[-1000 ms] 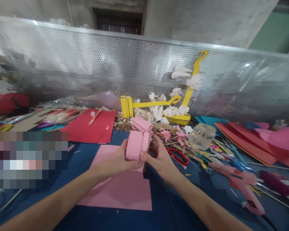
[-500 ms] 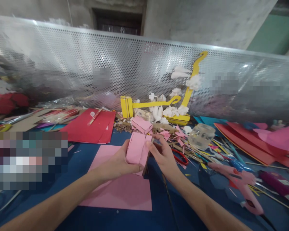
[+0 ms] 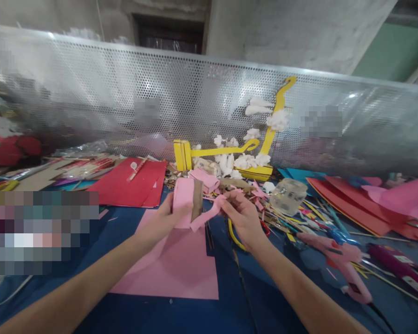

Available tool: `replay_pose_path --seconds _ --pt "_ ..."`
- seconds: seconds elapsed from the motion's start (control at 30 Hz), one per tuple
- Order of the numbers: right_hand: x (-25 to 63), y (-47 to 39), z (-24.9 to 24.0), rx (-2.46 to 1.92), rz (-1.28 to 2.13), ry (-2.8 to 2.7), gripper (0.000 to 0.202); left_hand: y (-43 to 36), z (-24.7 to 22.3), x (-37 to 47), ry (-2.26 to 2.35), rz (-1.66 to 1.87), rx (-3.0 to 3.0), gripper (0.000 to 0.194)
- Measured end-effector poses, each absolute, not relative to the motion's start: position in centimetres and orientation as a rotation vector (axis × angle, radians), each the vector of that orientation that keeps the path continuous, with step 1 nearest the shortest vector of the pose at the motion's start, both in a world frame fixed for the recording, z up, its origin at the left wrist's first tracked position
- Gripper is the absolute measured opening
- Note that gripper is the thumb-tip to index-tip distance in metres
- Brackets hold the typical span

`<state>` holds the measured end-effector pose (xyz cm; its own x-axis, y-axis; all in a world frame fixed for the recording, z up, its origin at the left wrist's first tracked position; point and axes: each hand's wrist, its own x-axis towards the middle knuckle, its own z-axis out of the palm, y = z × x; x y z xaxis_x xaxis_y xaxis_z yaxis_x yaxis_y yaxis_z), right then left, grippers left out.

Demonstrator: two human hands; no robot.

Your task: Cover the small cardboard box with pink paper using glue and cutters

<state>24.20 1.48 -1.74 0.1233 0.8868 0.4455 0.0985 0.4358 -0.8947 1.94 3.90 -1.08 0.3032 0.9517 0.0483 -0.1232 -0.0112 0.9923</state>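
A small box covered in pink paper (image 3: 183,197), with a bare brown cardboard side on its right, is held by my left hand (image 3: 162,218) around its left and lower edges. Between the fingertips of my right hand (image 3: 242,215) is the end of a narrow pink strip (image 3: 209,214), whose other end reaches the lower right corner of the box. A larger pink sheet (image 3: 181,273) lies on the blue table (image 3: 101,260) under my left hand. Just behind the box sits another folded pink piece (image 3: 205,180).
Red sheets (image 3: 132,183) lie at the left. Yellow paper shapes with white tufts (image 3: 257,160) stand at the back. A clear jar (image 3: 288,195), paper scraps, a pink glue gun (image 3: 337,257) and a purple tool (image 3: 400,269) are right. Yellow-handled scissors (image 3: 235,239) lie by my right hand.
The box has turned and shifted slightly left, showing its brown side. My right hand has moved away from the box with the strip, now pulled out from it.
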Motion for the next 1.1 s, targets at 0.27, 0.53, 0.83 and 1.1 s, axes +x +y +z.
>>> replay_pose_path --seconds 0.27,0.53,0.83,1.1 --pt "23.7 2.1 -2.3 -1.002 0.813 -1.420 0.036 6.6 -0.1 0.5 0.969 1.324 0.955 0.044" --pt "24.2 -1.1 -1.0 -0.924 0.417 -1.776 0.006 6.9 -0.8 0.7 0.909 1.397 0.968 0.045" --pt "23.9 -1.8 0.0 -0.857 0.114 -2.602 0.014 7.3 -1.3 0.6 0.932 1.471 1.024 0.042" --pt "23.8 -2.0 -0.1 -1.023 -0.502 -2.030 0.023 7.4 -1.3 0.6 0.923 1.464 1.071 0.041"
